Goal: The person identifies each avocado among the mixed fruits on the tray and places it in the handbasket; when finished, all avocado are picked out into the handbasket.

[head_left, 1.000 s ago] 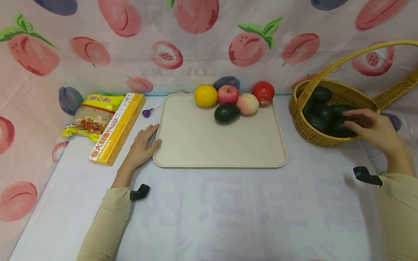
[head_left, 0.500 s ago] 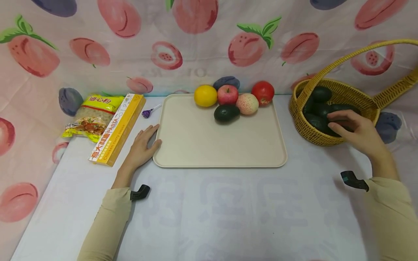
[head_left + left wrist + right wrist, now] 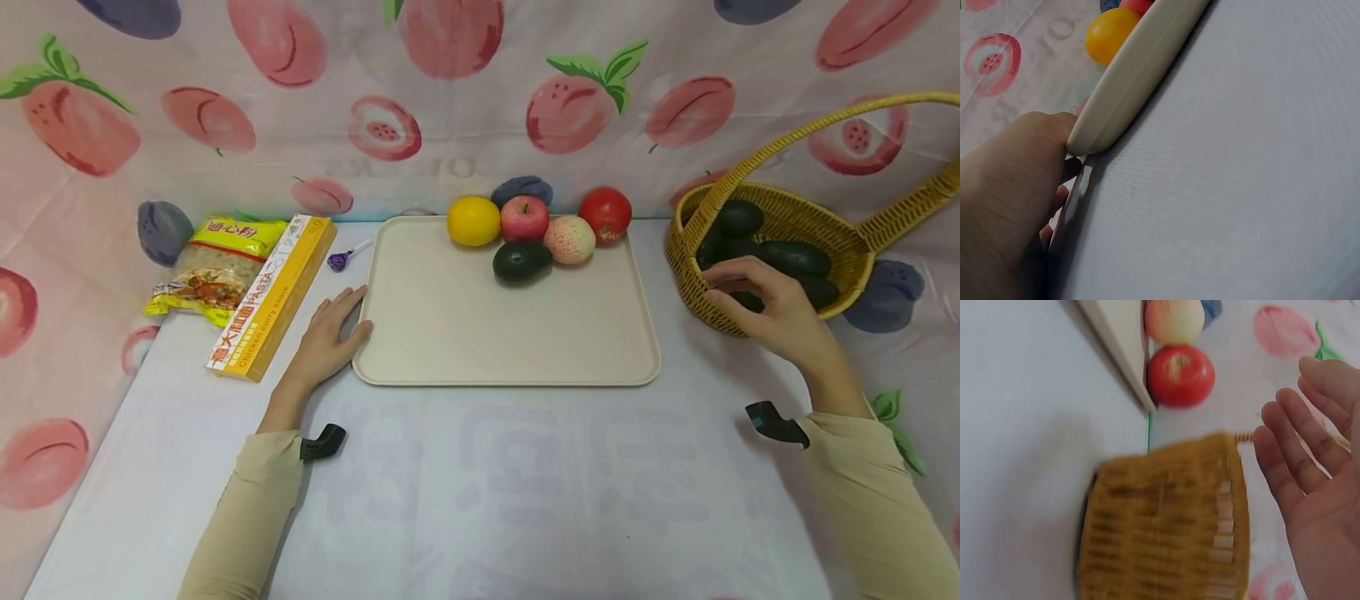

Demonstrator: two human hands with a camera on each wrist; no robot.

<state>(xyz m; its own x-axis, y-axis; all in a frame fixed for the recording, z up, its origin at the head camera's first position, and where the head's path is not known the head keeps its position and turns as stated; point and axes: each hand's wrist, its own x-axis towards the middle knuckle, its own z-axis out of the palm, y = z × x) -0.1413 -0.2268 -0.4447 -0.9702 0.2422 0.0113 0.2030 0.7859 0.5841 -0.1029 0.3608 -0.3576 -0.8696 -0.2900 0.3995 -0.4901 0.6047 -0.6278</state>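
Reaching over the near rim of the wicker basket (image 3: 780,208), the right hand (image 3: 757,308) is relaxed and holds nothing; the avocados (image 3: 795,257) lie just beyond its fingertips, long axes sideways. The left hand (image 3: 330,337) rests flat against the tray (image 3: 510,333).

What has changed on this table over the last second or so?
The right hand slid leftward across the basket, from over the avocados at its right side to the near-left rim. In the wrist view its fingers are open and hold nothing. The left hand stayed resting against the tray edge. The fruit on the tray and the packets on the left did not move.
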